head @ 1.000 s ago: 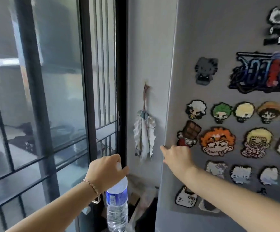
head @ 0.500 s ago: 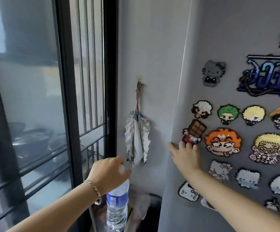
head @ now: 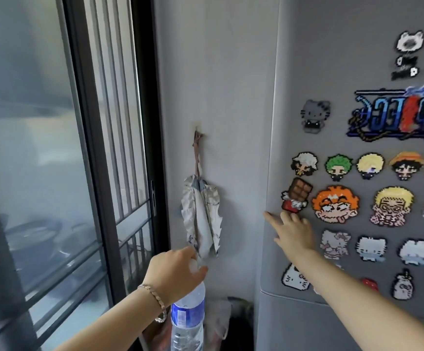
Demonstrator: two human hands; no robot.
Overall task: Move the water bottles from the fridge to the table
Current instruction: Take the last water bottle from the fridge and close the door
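Observation:
A clear water bottle (head: 187,323) with a blue label hangs upright at the lower middle, held by its cap end in my left hand (head: 174,273). The grey fridge (head: 332,59) fills the right side, its door closed and covered with pixel-art magnets. My right hand (head: 293,230) lies flat against the fridge door near its left edge, just below a chocolate-bar magnet (head: 296,195), with the fingers spread and nothing held. The table is out of view.
A dark-framed sliding glass door (head: 84,138) with bars takes up the left side. A white folded bag (head: 202,219) hangs from a wall hook between door and fridge. Dark bags (head: 233,323) sit on the floor in that narrow gap.
The view has shifted a little to the right along the fridge. My right hand stays pressed on the door near its left edge. The bottle stays in my left hand.

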